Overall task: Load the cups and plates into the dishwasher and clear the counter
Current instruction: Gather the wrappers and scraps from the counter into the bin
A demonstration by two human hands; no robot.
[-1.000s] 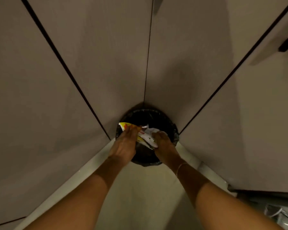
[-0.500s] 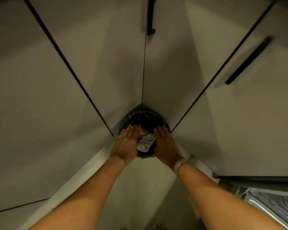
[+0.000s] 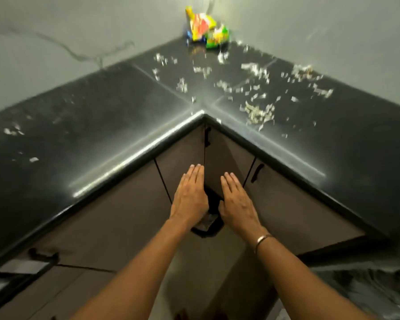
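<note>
My left hand [image 3: 191, 192] and my right hand [image 3: 237, 200] are held flat, fingers straight, side by side in front of the corner cabinets, holding nothing. Between and below them stands a black bin [image 3: 209, 224] on the floor, mostly hidden by my hands, with a wrapper inside. The black L-shaped counter [image 3: 102, 125] fills the upper view. Colourful snack packets [image 3: 206, 28] sit in its far corner. Small pale scraps [image 3: 259, 112] are scattered across the counter, mostly on the right side. No cups or plates are in view.
Brown cabinet doors [image 3: 116, 215] with dark handles run under the counter on both sides. A bracelet [image 3: 262, 240] is on my right wrist. Part of an open dishwasher [image 3: 365, 289] shows at the lower right. Pale walls rise behind the counter.
Both hands have let go of the wrapper into the bin and lifted, now flat and apart. The view has tilted up, bringing the counter and snack packets into sight.
</note>
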